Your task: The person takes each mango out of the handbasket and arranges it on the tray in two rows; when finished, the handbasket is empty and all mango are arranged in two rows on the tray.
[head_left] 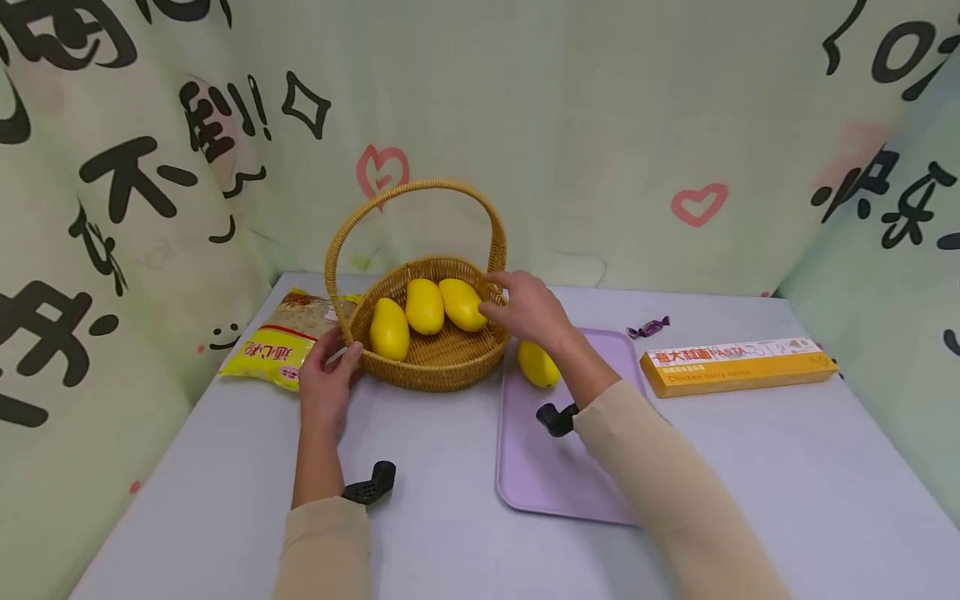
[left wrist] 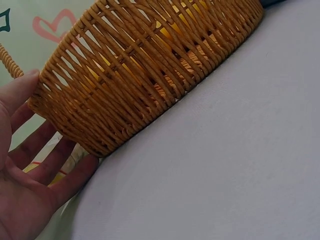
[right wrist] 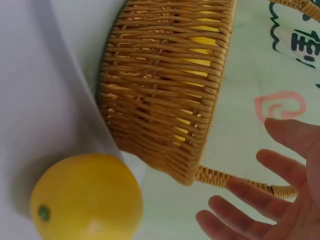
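From where I stand, the person has both hands at a woven basket (head_left: pixel 431 377) on the far part of a pale table (head_left: pixel 431 508). The left hand (head_left: pixel 326 372) is at its left end, thumb on the rim and the other fingers stretched out apart along the outside wall. The right hand (head_left: pixel 528 308) is at the opposite end, near the foot of the arched handle (head_left: pixel 415 186), fingers spread wide and nothing in the palm; whether a fingertip brushes the wicker is hard for me to tell.

Three yellow mangoes lie inside the basket: one leaning by the left wall (head_left: pixel 390 331), one in the middle (head_left: pixel 425 307), and one to the right (head_left: pixel 462 305), just beside the right hand's thumb. A fourth mango (head_left: pixel 537 365) lies on a lilac tray (head_left: pixel 536 475), towards its far left corner and partly behind the right forearm; the right wrist view shows a small green spot at its end.

Left of the basket, a yellow-and-clear packet (head_left: pixel 262 357) lies flat, partly behind it. Right of the tray are an orange-and-white pasta box (head_left: pixel 738 368) and, farther back, a purple-wrapped sweet (head_left: pixel 649 327). Beige sleeves (head_left: pixel 322 554) cover the arms, and behind everything hangs a pale green curtain (head_left: pixel 600 167) with black lettering and red hearts.
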Action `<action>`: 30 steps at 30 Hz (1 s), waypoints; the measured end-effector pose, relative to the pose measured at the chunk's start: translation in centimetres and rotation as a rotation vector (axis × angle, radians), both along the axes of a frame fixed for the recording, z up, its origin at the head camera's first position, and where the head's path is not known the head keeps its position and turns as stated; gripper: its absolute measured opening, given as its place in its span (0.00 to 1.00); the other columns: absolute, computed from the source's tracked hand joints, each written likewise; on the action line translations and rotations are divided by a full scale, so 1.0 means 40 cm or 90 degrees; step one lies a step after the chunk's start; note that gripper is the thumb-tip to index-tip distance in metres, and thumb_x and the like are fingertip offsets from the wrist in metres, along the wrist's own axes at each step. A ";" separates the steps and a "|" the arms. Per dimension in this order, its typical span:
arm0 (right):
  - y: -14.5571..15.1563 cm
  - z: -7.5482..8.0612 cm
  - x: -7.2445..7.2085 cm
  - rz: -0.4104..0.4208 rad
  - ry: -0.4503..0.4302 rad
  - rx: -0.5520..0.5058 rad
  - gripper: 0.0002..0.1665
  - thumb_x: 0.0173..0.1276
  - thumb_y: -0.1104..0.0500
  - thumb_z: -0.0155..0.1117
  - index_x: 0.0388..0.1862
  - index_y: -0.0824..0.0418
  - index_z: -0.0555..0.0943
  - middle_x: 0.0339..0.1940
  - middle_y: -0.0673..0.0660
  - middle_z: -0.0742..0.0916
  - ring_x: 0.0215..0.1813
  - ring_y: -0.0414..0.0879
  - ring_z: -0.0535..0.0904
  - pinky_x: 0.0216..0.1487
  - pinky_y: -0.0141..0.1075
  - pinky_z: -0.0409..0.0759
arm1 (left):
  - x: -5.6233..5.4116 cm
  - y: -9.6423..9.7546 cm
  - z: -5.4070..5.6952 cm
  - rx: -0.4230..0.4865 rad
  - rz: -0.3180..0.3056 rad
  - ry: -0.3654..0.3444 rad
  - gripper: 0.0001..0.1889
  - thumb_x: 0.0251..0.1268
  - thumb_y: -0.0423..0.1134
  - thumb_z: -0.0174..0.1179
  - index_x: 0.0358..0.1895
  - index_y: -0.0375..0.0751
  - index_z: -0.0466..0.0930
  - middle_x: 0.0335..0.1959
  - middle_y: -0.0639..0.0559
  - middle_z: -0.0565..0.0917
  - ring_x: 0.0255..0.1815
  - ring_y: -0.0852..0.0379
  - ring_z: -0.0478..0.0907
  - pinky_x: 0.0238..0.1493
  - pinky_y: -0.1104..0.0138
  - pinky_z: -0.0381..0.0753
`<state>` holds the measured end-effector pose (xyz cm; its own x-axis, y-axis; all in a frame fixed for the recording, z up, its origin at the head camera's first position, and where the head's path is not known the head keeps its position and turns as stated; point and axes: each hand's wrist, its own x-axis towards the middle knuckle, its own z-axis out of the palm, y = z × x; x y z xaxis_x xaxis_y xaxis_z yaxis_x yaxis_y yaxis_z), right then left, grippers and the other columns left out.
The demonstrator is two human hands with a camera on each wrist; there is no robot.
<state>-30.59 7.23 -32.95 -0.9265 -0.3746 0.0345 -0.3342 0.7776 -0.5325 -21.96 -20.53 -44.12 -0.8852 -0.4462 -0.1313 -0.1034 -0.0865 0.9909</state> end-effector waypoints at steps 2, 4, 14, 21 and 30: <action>-0.012 -0.002 -0.010 0.010 -0.012 -0.010 0.33 0.75 0.48 0.63 0.76 0.55 0.73 0.74 0.61 0.77 0.75 0.59 0.71 0.74 0.55 0.73 | 0.002 0.000 -0.003 -0.001 0.003 -0.004 0.27 0.76 0.46 0.62 0.75 0.63 0.70 0.74 0.54 0.71 0.72 0.54 0.72 0.72 0.59 0.77; -0.023 -0.005 -0.019 0.018 -0.024 -0.016 0.33 0.75 0.49 0.64 0.76 0.55 0.73 0.73 0.61 0.79 0.74 0.58 0.73 0.73 0.53 0.75 | 0.004 0.000 -0.005 -0.002 0.001 -0.007 0.28 0.76 0.47 0.62 0.76 0.64 0.69 0.75 0.54 0.71 0.73 0.53 0.72 0.72 0.58 0.77; -0.051 0.021 -0.058 0.058 -0.111 -0.018 0.33 0.74 0.51 0.66 0.75 0.55 0.74 0.66 0.64 0.82 0.63 0.56 0.79 0.63 0.48 0.82 | 0.002 0.000 -0.004 -0.012 -0.005 -0.004 0.29 0.75 0.48 0.63 0.76 0.63 0.69 0.76 0.54 0.71 0.73 0.52 0.72 0.72 0.58 0.78; -0.058 0.044 -0.073 0.074 -0.169 -0.014 0.34 0.74 0.50 0.66 0.76 0.54 0.72 0.74 0.62 0.77 0.60 0.55 0.77 0.64 0.48 0.80 | 0.001 0.007 -0.006 0.007 -0.009 0.000 0.29 0.75 0.47 0.63 0.76 0.61 0.69 0.75 0.53 0.71 0.72 0.53 0.72 0.72 0.58 0.77; -0.091 0.040 -0.098 0.055 -0.246 0.002 0.38 0.73 0.50 0.66 0.79 0.54 0.68 0.82 0.58 0.68 0.73 0.57 0.71 0.73 0.56 0.75 | 0.010 0.000 -0.002 -0.007 -0.004 -0.005 0.29 0.75 0.47 0.62 0.76 0.62 0.69 0.75 0.53 0.71 0.71 0.53 0.73 0.71 0.58 0.78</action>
<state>-34.52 3.61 -31.36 -0.8361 -0.4514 -0.3116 -0.1743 0.7573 -0.6294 -21.58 -20.54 -44.22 -0.8871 -0.4419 -0.1334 -0.1121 -0.0743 0.9909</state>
